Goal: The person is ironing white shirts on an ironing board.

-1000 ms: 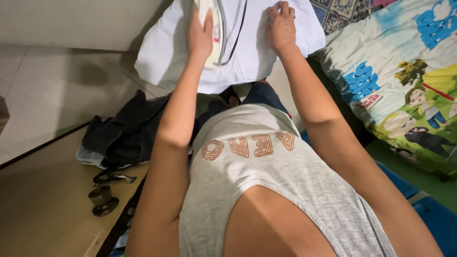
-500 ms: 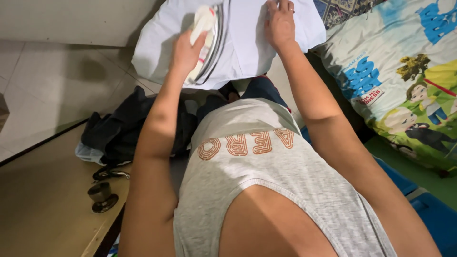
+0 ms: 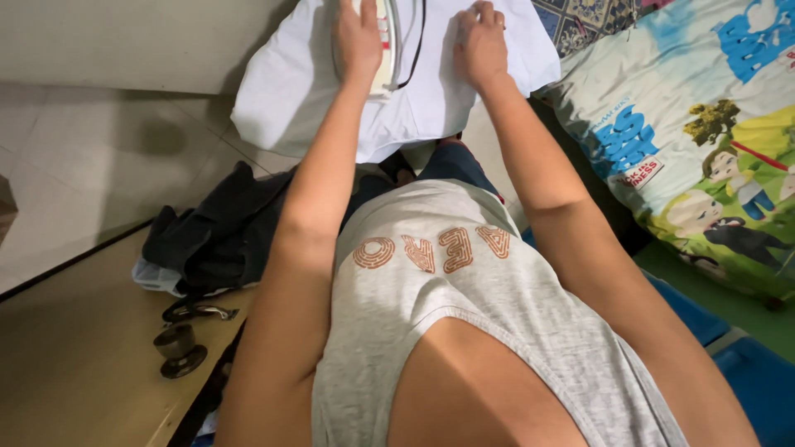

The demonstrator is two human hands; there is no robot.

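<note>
Left hand (image 3: 358,37) wrapped round the iron (image 3: 383,41), right hand (image 3: 479,45) flat on the white cloth (image 3: 431,91); near half looks smooth, dark clothes (image 3: 224,232) untouched.

Left hand (image 3: 358,37) grips iron (image 3: 386,41) — right hand (image 3: 479,45) flattens white cloth (image 3: 431,91).

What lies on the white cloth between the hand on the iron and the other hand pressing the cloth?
In the head view, between the left hand on the iron and the right hand lie the iron's dark cord and a bare stretch of white cloth.
</note>
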